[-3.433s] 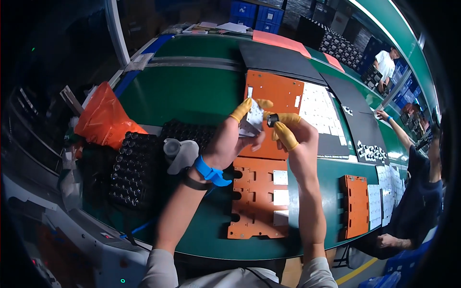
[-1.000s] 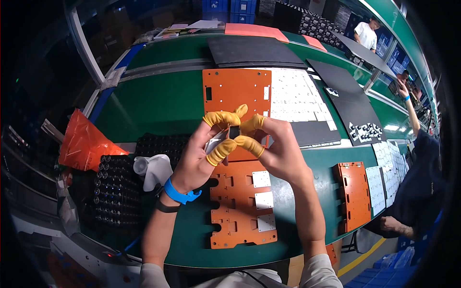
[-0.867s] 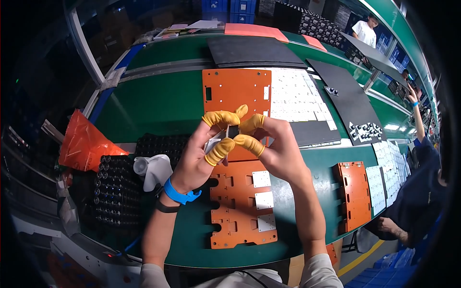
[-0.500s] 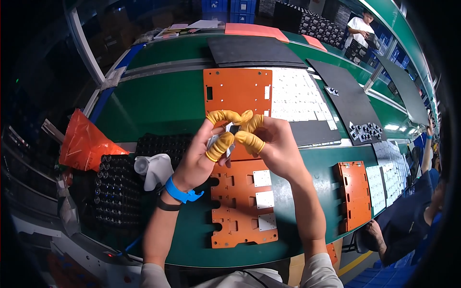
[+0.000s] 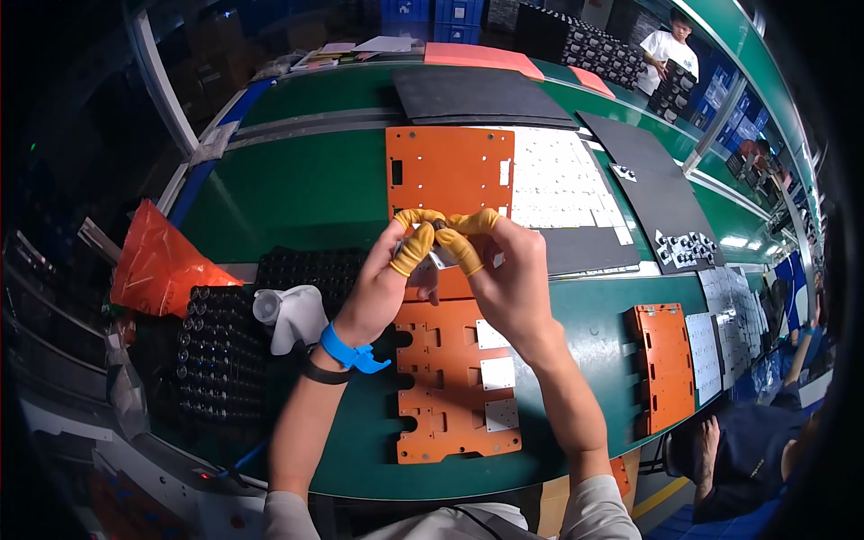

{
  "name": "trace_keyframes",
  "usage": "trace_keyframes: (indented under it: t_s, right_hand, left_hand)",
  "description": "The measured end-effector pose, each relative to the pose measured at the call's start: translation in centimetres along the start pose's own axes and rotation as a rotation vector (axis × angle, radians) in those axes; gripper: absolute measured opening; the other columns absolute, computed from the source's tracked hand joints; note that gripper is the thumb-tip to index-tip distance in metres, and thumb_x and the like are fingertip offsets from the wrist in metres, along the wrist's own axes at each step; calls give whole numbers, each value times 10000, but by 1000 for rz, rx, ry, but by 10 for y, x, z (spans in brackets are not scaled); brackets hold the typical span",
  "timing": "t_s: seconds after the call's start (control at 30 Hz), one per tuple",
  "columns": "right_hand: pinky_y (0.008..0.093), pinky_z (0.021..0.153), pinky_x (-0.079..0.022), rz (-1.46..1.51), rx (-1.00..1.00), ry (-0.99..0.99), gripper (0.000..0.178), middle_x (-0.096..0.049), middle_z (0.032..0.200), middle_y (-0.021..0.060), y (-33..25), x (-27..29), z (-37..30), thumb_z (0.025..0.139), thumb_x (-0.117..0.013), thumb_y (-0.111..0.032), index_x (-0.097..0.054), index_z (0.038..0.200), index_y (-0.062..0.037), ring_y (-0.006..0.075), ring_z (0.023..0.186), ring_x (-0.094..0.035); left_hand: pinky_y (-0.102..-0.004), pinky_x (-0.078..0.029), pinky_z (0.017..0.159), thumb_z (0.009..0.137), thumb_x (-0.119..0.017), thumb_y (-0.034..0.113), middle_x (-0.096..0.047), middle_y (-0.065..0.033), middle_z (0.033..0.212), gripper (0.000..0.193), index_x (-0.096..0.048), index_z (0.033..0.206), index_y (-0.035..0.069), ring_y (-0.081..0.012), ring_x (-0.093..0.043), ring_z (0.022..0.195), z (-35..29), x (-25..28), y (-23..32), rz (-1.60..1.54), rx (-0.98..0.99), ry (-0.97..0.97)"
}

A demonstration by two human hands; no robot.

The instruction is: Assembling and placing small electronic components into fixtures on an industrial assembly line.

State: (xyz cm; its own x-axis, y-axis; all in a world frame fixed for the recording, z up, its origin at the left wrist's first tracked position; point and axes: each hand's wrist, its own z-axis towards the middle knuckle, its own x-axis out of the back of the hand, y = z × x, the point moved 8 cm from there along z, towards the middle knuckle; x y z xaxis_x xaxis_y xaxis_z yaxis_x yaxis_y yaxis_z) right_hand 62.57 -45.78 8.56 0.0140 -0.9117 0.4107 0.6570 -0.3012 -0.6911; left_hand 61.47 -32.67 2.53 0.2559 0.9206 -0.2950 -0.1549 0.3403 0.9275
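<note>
Head view: black tray (image 5: 216,360) holds dark cylindrical parts (image 5: 202,346).

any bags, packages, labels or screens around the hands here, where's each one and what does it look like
Crumpled orange plastic bag: left edge of the green table, beside the black cell tray.
Blue plastic crates: far end, behind the table, stacked.
Sheets of small white rectangular labels: right of the far orange plate, in a grid.
White square stickers: on the near orange plate, below the right hand.
No screen is visible.

An orange plastic bag (image 5: 157,261) lies at the table's left edge, beside black trays (image 5: 216,355)
</note>
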Motion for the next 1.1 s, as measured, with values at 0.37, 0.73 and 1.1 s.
trace_keyframes:
  t_s: [0.37, 0.73, 1.1]
  right_hand:
    - [371, 515, -468, -376, 199, -132, 278, -588, 729, 80, -24, -18, -6, 757, -762, -98, -652, 990, 4, 261, 582, -611]
    - [356, 499, -437, -179, -69, -42, 195, -592, 631, 112, 22, -8, 5, 787, -765, -124, -745, 912, 24, 204, 515, -558]
    - [363, 610, -508, 44, -219, -353, 230, -672, 700, 182, 25, -37, -7, 882, -708, -144, -740, 987, 57, 242, 619, -656]
  left_hand:
    - [-274, -501, 624, 1075, -453, 376, -580, -2, 852, 338, -538, 1216, 81, -93, -541, 660, -5, 16, -4, -44, 119, 299]
    - [-215, -437, 507, 1021, -594, 287, -615, -3, 826, 327, -594, 1194, 9, -47, -488, 541, -1, 15, -7, 164, 107, 182]
    - [-236, -448, 663, 943, -706, 135, -651, 9, 803, 187, -688, 950, -51, -38, -514, 750, -50, 43, 22, 607, -20, 414]
